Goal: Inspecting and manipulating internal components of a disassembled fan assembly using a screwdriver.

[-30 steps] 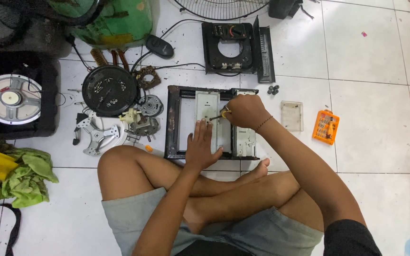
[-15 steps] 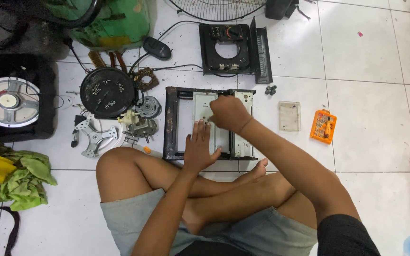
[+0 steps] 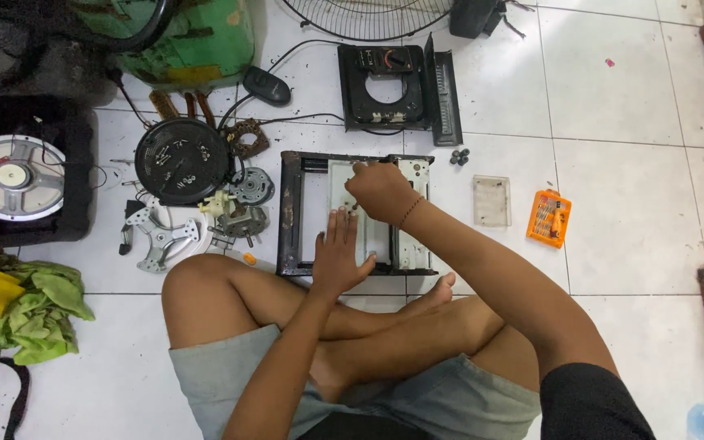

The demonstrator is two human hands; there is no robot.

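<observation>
I sit cross-legged on a white tiled floor with an opened black-framed device chassis (image 3: 289, 213) in front of my knees. A grey metal plate (image 3: 419, 173) lies inside its frame. My left hand (image 3: 341, 259) rests flat on the near part of that plate, fingers spread and holding nothing. My right hand (image 3: 380, 192) is over the middle of the plate near its far edge. Its fingers are curled down, and whatever is in them is hidden.
Left of the chassis lie a round black housing (image 3: 182, 160), a small motor (image 3: 242, 220) and a white bracket (image 3: 160, 238). A speaker box (image 3: 11, 175) and green cloth (image 3: 34, 314) are further left. A second black frame (image 3: 393, 85) lies beyond. A clear lid (image 3: 492, 200) and an orange bit case (image 3: 549, 217) lie to the right.
My right hand has shifted left and away from me across the metal plate. My left hand has stayed flat on the near part of the plate.
</observation>
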